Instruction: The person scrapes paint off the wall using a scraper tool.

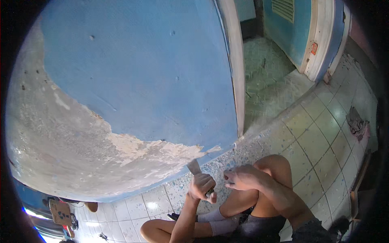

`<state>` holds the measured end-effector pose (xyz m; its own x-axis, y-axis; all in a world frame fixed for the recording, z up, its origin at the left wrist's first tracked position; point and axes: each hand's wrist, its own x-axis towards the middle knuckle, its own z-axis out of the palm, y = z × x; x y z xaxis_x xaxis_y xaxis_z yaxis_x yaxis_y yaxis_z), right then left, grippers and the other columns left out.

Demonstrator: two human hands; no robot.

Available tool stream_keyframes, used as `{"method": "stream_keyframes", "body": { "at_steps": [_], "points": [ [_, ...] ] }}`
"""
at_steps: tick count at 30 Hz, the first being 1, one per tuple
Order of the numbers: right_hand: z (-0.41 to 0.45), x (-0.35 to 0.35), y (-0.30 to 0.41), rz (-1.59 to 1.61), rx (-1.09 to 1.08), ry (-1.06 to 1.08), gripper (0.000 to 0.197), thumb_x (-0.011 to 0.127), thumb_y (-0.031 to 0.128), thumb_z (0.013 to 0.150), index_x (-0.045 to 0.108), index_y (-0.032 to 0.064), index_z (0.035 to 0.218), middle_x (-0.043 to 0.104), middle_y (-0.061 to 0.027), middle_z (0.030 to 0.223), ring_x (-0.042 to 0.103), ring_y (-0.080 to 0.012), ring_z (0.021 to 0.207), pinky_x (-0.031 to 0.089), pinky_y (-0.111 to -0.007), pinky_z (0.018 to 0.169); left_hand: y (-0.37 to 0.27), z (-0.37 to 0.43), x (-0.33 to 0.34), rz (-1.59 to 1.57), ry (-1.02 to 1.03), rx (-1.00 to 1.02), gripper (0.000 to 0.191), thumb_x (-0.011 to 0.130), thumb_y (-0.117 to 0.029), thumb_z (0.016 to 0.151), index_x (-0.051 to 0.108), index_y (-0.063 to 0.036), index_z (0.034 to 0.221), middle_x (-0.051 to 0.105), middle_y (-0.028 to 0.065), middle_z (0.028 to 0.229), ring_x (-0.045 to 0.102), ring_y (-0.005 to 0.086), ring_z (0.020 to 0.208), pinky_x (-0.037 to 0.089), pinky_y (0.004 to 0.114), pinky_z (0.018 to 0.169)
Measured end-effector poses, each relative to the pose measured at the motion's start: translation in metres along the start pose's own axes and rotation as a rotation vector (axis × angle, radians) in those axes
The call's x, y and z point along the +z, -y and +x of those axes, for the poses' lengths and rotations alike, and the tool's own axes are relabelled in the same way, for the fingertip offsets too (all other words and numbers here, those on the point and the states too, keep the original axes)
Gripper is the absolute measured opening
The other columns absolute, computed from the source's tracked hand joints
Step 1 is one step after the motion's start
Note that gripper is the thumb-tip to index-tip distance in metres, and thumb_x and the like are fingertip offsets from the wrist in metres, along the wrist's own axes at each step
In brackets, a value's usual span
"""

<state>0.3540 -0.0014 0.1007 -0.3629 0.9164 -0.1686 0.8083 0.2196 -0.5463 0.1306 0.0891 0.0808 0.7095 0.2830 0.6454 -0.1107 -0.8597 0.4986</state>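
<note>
My left hand is closed around the handle of a metal scraper. The blade points up and to the left, close to the lower edge of the blue painted wall; whether it touches the wall I cannot tell. Along the wall's lower part the paint is off, showing bare plaster with a ragged cream edge. My right hand is held over my bent knee, its fingers curled; whether it holds anything I cannot tell. Paint flakes lie thickly on the floor below the scraper.
A doorway with a whitish frame is at the wall's right end. A teal door stands beyond it. On the tiled floor lies a crumpled cloth or bag at the right. A cardboard box stands at the lower left.
</note>
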Motion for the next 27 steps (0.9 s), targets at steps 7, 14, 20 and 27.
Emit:
{"method": "stream_keyframes", "body": {
  "at_steps": [7, 14, 20, 27],
  "points": [
    [0.005, -0.012, 0.005, 0.003, 0.066, 0.160, 0.037, 0.064, 0.042, 0.096, 0.061, 0.0094, 0.113, 0.072, -0.0175, 0.097, 0.071, -0.0384, 0.090, 0.054, -0.051, 0.077, 0.013, -0.009, -0.001, 0.051, -0.040, -0.081, 0.023, 0.061, -0.027, 0.075, 0.054, -0.0078, 0.067, 0.046, 0.0072, 0.057, 0.052, 0.0266, 0.046, 0.039, 0.039, 0.045],
    [0.006, -0.008, 0.000, -0.021, 0.015, 0.071, 0.036, 0.063, 0.041, 0.096, 0.061, 0.0099, 0.113, 0.073, -0.0162, 0.096, 0.071, -0.0380, 0.091, 0.054, -0.052, 0.078, -0.008, 0.010, -0.009, 0.031, -0.119, -0.038, 0.033, 0.057, -0.034, 0.089, 0.052, -0.0068, 0.070, 0.047, 0.0057, 0.059, 0.052, 0.0257, 0.047, 0.040, 0.038, 0.046],
    [0.014, 0.004, 0.002, -0.053, 0.037, 0.107, 0.030, 0.060, 0.038, 0.097, 0.063, 0.0107, 0.109, 0.072, -0.0187, 0.098, 0.069, -0.0393, 0.093, 0.053, -0.052, 0.079, -0.029, -0.003, -0.005, 0.072, -0.085, -0.067, 0.022, 0.061, -0.026, 0.077, 0.051, -0.0077, 0.071, 0.048, 0.0061, 0.062, 0.052, 0.0260, 0.051, 0.041, 0.038, 0.049],
    [0.026, 0.006, 0.072, 0.978, -0.046, 0.456, 0.059, 0.045, 0.059, 0.104, 0.066, 0.0046, 0.111, 0.069, -0.0044, 0.099, 0.064, -0.0196, 0.090, 0.053, -0.035, 0.078, -0.090, -0.023, -0.031, 0.239, -0.140, 0.129, 0.027, 0.058, -0.030, 0.083, 0.054, -0.0056, 0.074, 0.054, 0.0082, 0.069, 0.059, 0.0279, 0.060, 0.049, 0.039, 0.057]
  ]
}}
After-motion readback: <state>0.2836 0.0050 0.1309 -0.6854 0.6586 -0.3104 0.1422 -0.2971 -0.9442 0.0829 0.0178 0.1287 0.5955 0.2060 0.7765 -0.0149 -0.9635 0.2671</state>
